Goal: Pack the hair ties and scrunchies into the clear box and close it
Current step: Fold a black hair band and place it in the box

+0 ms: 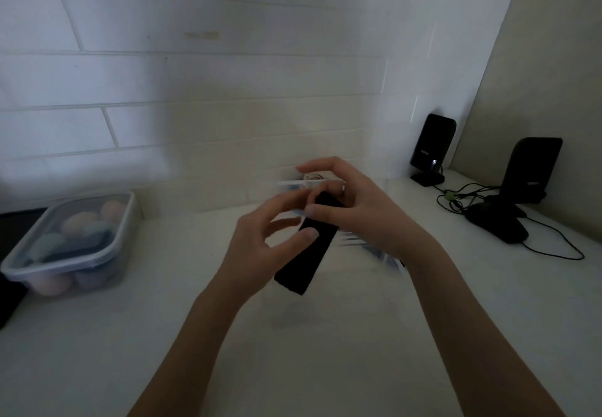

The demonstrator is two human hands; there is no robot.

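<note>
Both forearms reach in from the bottom edge and meet above the white counter (325, 367). My left hand (260, 247) has its fingers loosely curled, thumb tip pressed on a flat black strip (306, 247) that slants down toward me; whether the fingers truly pinch it I cannot tell. My right hand (355, 201) is just beyond the strip's far end, fingers spread and bent, index raised; it seems to touch a thin clear edge, but I cannot say it grips anything.

That clear edge, I judge, belongs to the clear box (309, 185), which shows only as pale streaks between my hands and behind the strip. Something pale and coiled, maybe a hair tie (312, 176), sits at its far side, too smeared to name.

To do this step well, I should steady the box with one hand, slow down, and feed items in flat so the lid can seat all round.

Left of the strip, well apart, stands a lidded tub (75, 240) of rounded pastel shapes, possibly scrunchies; the blur hides which. Right of it, two black speakers (433, 146) and their cables stand by the wall.
</note>
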